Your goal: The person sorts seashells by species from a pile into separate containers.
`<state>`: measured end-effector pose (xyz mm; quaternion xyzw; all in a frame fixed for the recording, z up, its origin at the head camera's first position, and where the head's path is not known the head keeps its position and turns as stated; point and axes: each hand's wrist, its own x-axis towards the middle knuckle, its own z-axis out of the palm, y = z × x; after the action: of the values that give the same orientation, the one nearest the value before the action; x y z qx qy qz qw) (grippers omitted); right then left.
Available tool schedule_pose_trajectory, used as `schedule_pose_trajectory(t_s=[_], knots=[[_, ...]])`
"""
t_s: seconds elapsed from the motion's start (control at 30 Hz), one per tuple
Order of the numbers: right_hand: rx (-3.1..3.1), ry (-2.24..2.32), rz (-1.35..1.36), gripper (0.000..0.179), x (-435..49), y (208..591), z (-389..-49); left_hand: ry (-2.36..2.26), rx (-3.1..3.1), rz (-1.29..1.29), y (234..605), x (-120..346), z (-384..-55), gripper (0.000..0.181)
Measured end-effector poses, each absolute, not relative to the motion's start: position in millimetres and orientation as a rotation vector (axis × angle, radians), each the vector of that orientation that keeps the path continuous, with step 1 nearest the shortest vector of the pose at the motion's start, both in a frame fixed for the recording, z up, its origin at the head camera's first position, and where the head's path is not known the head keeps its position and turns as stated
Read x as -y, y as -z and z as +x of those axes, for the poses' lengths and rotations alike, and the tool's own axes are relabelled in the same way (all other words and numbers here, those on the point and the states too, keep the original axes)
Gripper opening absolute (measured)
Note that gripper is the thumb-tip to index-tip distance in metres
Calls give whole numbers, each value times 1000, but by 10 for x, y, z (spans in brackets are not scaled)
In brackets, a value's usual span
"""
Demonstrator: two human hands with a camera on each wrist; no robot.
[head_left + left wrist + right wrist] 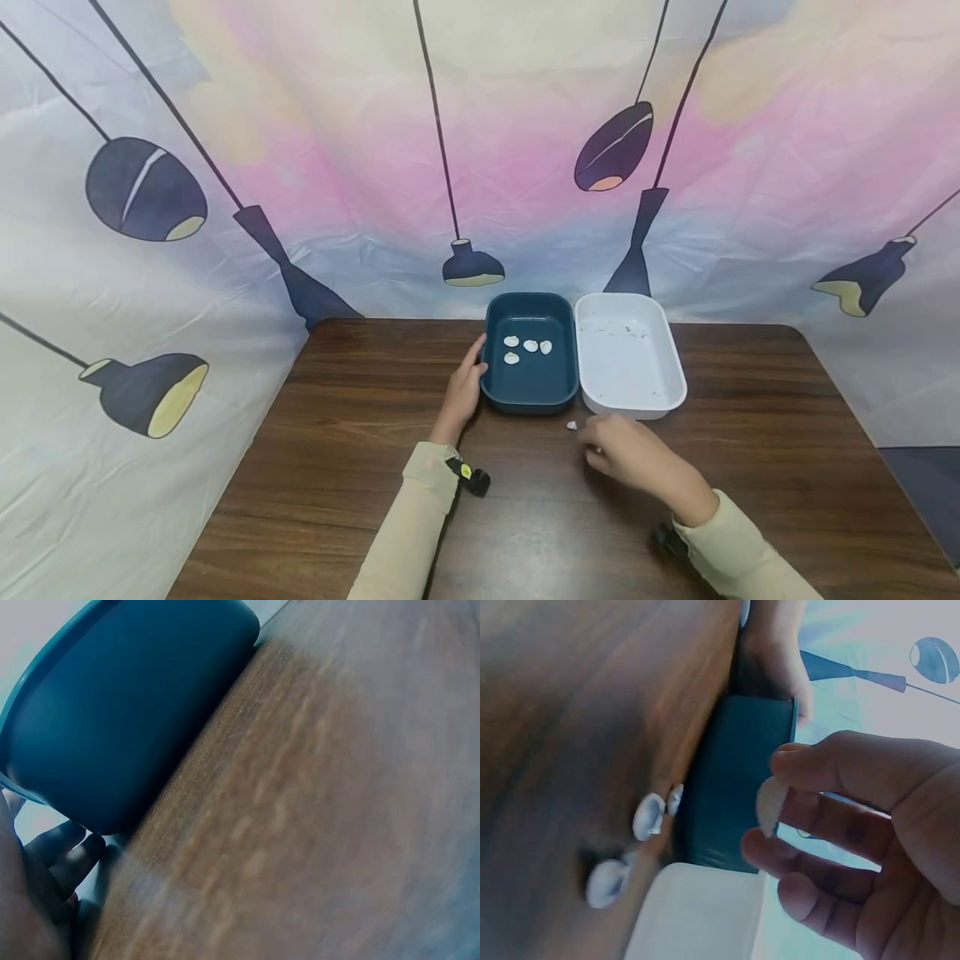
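In the right wrist view, my right hand (855,825) pinches a small white seashell (769,804) between thumb and fingertips. The head view has this right hand (630,454) low over the table, in front of a white tray, with the pinched shell mostly hidden. My left hand (461,392) rests against the left side of a dark teal tray (529,398); its fingers (79,862) lie by the tray's outer wall in the left wrist view. Several white shells (531,345) lie inside the teal tray. More loose shells (649,816) sit on the table near the trays.
Right beside the teal tray stands the white tray (630,367), with small dark specks on its floor. Both trays are at the back of the brown wooden table (360,417), close to a cloth backdrop (360,167) printed with lamps.
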<state>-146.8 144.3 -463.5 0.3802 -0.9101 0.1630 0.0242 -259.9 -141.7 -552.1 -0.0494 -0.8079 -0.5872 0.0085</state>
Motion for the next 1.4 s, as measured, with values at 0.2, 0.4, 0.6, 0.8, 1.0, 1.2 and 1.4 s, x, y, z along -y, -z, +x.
schedule_pose_trajectory(t_s=[0.2, 0.4, 0.6, 0.8, 1.0, 1.2, 1.4], knots=[[2798, -554, 1162, 13, -1377, 4486, -1677, 1826, 2518, -160, 5525, 1414, -2601, 60], [2740, -575, 1161, 11, -1264, 4420, -1959, 1799, 2531, -165, 5538, 1424, -2610, 60], [2760, -631, 1176, 9, -1051, 4513, -2305, 1780, 2539, -170, 5541, 1445, -2606, 60], [2879, -664, 1134, 11, -882, 4667, -2514, 1775, 2532, -173, 5541, 1432, -2597, 60], [3024, -621, 1071, 12, -786, 4758, -2623, 1763, 2529, -183, 5528, 1428, -2596, 60], [3126, -612, 1018, 12, -740, 4809, -2677, 1764, 2532, -185, 5517, 1427, -2603, 59], [3154, -578, 981, 13, -711, 4826, -2686, 1769, 2539, -176, 5520, 1432, -2602, 59]])
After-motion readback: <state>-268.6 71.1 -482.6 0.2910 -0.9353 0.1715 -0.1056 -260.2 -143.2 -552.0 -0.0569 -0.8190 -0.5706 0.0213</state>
